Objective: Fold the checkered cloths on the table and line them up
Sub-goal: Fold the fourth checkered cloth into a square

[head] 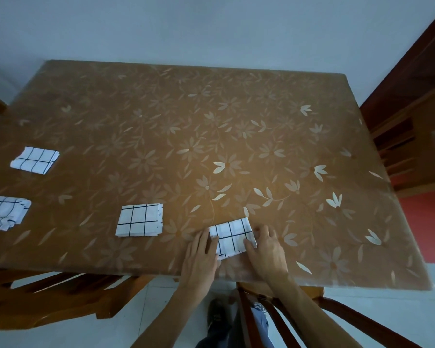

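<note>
I have both hands down flat on the small folded white cloth with a thin black check (232,236), which lies near the front edge of the table under its brown flower-patterned cover (211,116). My left hand (201,254) lies along the cloth's left edge, fingers straight and together, the thumb resting on the fabric. My right hand (266,249) mirrors it on the right edge, fingers stretched out on the table cover, the thumb pressing the cloth's lower right corner. Neither hand curls round anything. They only touch and press, with the cloth squared between them and turned slightly off the table's edge.

Just left of my left hand, apart from it, sits a second folded checkered cloth (140,219). Well beyond that to the left lies a third folded checkered cloth (6,212), its layers loose at the right side, and farther away from me than that one, a fourth folded checkered cloth (35,160). A dark wooden chair back (274,310) stands below my wrists.
</note>
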